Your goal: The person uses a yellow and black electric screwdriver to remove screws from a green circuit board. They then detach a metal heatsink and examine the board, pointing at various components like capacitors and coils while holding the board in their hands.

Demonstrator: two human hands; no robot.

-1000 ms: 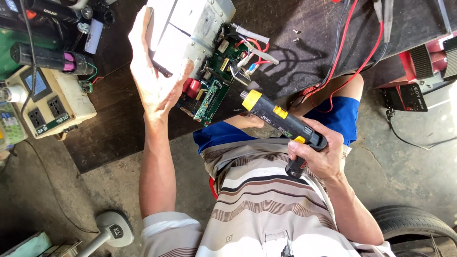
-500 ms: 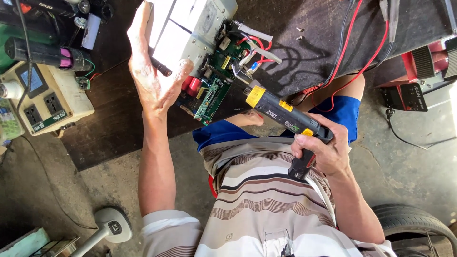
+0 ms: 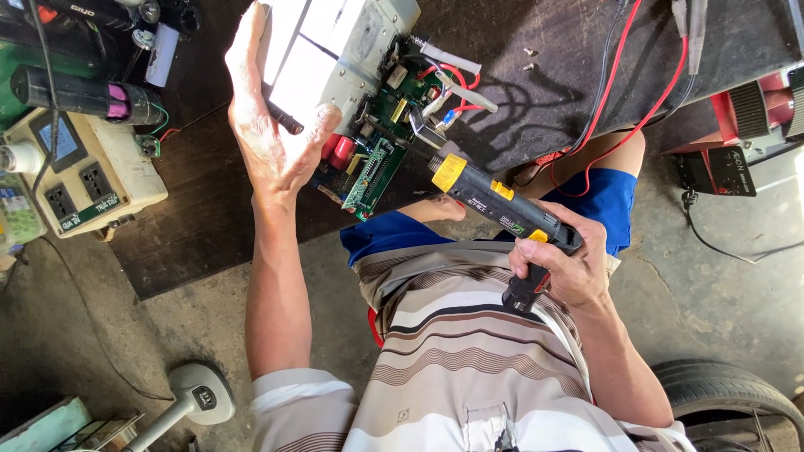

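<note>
Counter (image 3: 209,243): dark worktop over a concrete floor, I'm looking straight down.
Left hand (image 3: 268,125): arm stretched forward, my grip wrapped on the edge of the grey device casing (image 3: 335,50), steadying it.
Right hand (image 3: 561,259): elbow bent, grip closed on the black-and-yellow cordless screwdriver (image 3: 498,209).
Screwdriver tip: at the green circuit board (image 3: 381,142), exact contact hard to make out.
Cut off: casing top runs out of frame.

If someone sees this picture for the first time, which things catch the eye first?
The black and yellow cordless screwdriver in the right hand, its tip at the green circuit board in the middle. The left hand steadies the pale opened device casing at the top. Red wires trail over the dark mat at the upper right.
</note>
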